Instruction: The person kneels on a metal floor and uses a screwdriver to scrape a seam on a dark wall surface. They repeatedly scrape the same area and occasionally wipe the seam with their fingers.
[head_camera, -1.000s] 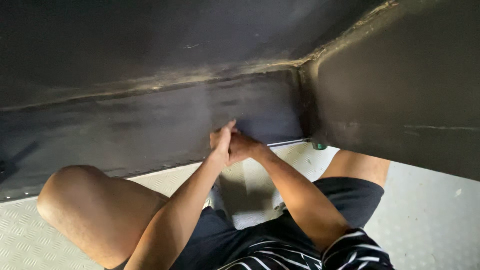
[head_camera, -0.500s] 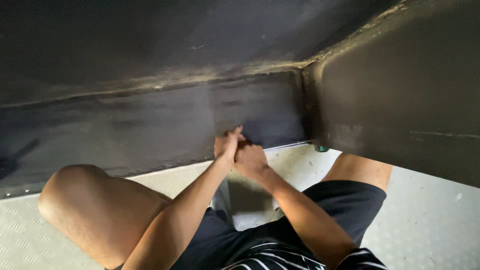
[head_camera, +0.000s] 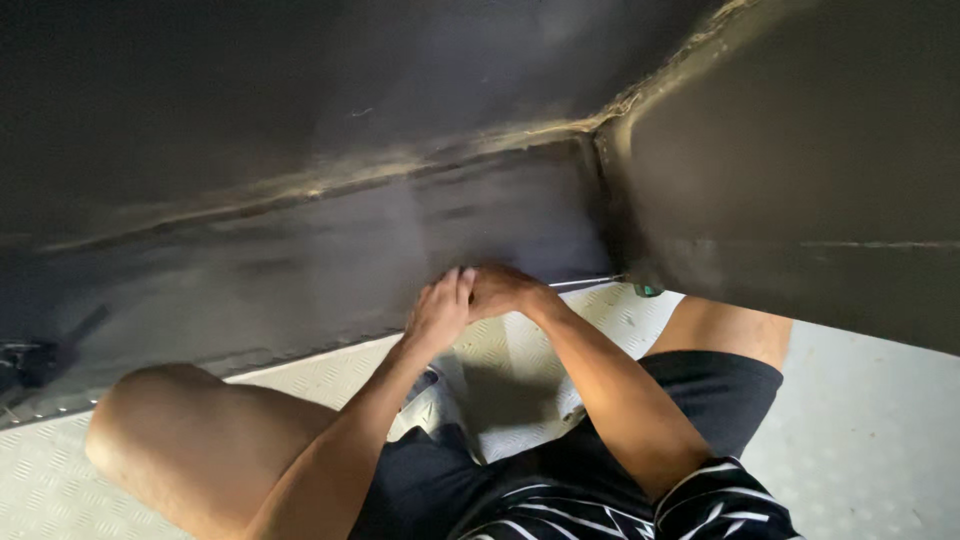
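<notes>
Nearest the camera are a striped shirt (head_camera: 640, 510) and dark shorts (head_camera: 700, 400), with two bare knees, one low at the left (head_camera: 190, 440) and one at the right (head_camera: 730, 330). Between them lies open room on the pale patterned floor (head_camera: 510, 350). Two forearms reach forward and meet: the left hand (head_camera: 438, 312) and the right hand (head_camera: 502, 290) touch each other at the lower edge of the dark panel (head_camera: 300, 270). The fingers are curled, but I cannot tell what each grip holds. Beyond, one seam (head_camera: 600, 190) joins this panel to a second dark panel (head_camera: 800, 170). One small green thing (head_camera: 648, 291) sits under that corner.
</notes>
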